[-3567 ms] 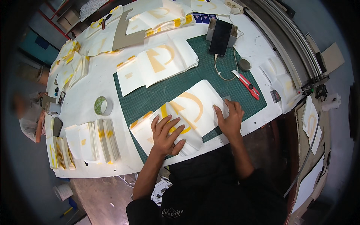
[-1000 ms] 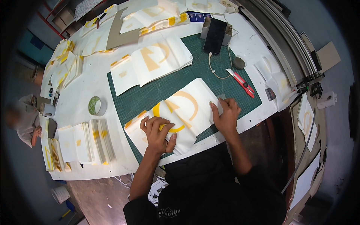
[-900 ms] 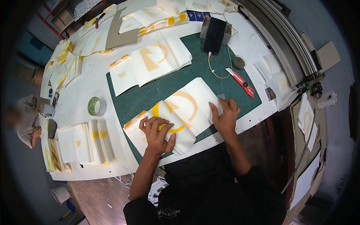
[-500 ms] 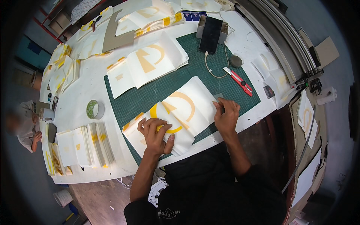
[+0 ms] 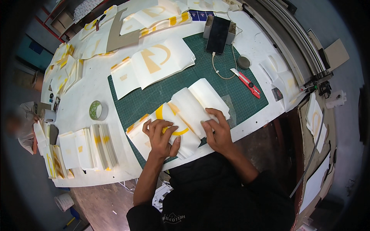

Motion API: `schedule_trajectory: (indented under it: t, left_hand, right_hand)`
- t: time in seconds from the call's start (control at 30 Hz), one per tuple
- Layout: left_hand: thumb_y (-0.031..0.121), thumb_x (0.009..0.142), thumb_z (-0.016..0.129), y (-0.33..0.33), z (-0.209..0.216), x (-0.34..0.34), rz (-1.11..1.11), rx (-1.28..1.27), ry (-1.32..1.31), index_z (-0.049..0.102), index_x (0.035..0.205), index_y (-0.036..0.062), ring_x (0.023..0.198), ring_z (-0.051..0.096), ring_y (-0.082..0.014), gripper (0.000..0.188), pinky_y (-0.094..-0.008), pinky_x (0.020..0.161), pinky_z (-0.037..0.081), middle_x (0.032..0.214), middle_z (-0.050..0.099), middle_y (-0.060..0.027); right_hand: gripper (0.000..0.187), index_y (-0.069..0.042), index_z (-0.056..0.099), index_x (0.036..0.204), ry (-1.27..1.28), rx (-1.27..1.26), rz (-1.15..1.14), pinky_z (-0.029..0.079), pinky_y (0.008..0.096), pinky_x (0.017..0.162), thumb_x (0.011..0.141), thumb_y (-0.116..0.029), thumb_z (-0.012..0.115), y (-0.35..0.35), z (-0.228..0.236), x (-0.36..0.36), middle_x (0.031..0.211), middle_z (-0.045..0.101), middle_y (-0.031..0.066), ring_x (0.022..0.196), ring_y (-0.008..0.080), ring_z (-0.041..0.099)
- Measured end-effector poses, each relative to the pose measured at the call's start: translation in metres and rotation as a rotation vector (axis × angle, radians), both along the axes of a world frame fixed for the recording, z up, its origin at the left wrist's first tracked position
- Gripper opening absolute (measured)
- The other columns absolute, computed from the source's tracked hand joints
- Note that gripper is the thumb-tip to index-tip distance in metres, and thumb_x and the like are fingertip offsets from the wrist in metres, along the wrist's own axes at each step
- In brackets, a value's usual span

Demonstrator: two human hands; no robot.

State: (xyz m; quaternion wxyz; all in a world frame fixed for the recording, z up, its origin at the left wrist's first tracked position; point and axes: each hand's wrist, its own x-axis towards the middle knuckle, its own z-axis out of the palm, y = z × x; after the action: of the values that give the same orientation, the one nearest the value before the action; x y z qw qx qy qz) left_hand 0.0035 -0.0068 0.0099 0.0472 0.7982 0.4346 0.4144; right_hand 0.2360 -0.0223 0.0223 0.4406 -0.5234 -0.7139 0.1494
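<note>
Printed sheets, white with pale orange and yellow marks, lie aslant across the front of a green cutting mat, close to the bench's front edge; right-hand panel folded back leftward, plain side up, part of a pale orange mark showing beside it. Left hand open, fingers spread and bent, tips resting on the yellow-marked part. Right hand bent over the folded panel, thumb and forefinger touching it near the crease; whether they pinch the paper, cannot tell. Small clear slip just beyond the sheets' right end, on the mat. Behind, well apart from the hands, a second pile of like sheets sits along the mat's far left side, its left end overhanging onto the bench. Red cutter on the mat near its right corner, blade pointing away from that corner. Round grey tin at the mat's right edge. Dark phone propped against a grey box at the mat's far corner, pale cable looping from it. Green-lined tape roll on the bench, left of the mat. Folded bundles toward the bench's front left corner. L-shaped grey board among more sheets toward the far edge. Long metal rail along the right edge. Co-worker, blurred, beyond the left edge.
</note>
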Motion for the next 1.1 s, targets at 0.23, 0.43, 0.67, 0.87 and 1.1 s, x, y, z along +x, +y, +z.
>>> schedule_trajectory:
  t: [0.23,0.43,0.67,0.87,1.1]
  left_hand:
    - [0.025,0.069,0.069,-0.001,0.001,-0.002,0.0,-0.004,0.014,0.075,0.093,0.009,0.109,0.058,-0.0291,0.029,-0.0543,0.109,0.024,0.103,0.066,-0.0091]
    - [0.024,0.069,0.066,-0.003,-0.001,-0.003,-0.001,-0.058,0.01,0.076,0.099,0.0098,0.119,0.057,-0.0295,0.034,-0.0552,0.113,0.021,0.113,0.068,-0.0098]
    - [0.021,0.07,0.058,-0.004,-0.004,-0.001,-0.005,0.046,0.118,0.077,0.105,0.0131,0.135,0.05,-0.0364,0.041,-0.0624,0.121,0.006,0.131,0.067,-0.0117]
    - [0.035,0.078,0.058,-0.004,-0.003,-0.007,-0.077,0.008,0.04,0.078,0.101,0.0119,0.122,0.058,-0.0322,0.038,-0.0614,0.119,0.012,0.114,0.07,-0.0106]
    - [0.051,0.085,0.058,-0.003,-0.012,-0.008,-0.037,0.111,-0.009,0.074,0.089,0.0085,0.108,0.062,-0.0314,0.046,-0.0581,0.113,0.023,0.098,0.07,-0.0093]
  right_hand:
    - [0.031,0.002,0.059,0.107,0.034,-0.224,-0.192,0.054,0.0401,0.08,0.083,-0.003,0.079,0.009,-0.007,-0.018,0.104,0.066,0.0202,0.09,0.0335,0.066]
    - [0.031,0.0,0.06,0.109,0.209,-0.162,-0.113,0.053,0.0429,0.089,0.082,0.0,0.075,-0.006,-0.007,-0.036,0.106,0.067,0.018,0.101,0.0378,0.064]
    - [0.032,-0.002,0.065,0.108,0.225,-0.058,0.279,0.051,0.0422,0.094,0.079,0.0,0.078,-0.024,0.023,-0.037,0.108,0.069,0.0159,0.103,0.0339,0.066]
    - [0.035,0.005,0.064,0.109,-0.003,0.151,-0.424,0.05,0.0465,0.081,0.082,-0.01,0.082,0.008,0.02,0.014,0.1,0.064,0.0194,0.092,0.0358,0.063]
    - [0.037,-0.001,0.072,0.113,-0.105,-0.106,-0.319,0.039,0.0495,0.092,0.085,-0.024,0.08,0.008,-0.009,0.023,0.11,0.062,0.0161,0.108,0.0335,0.057]
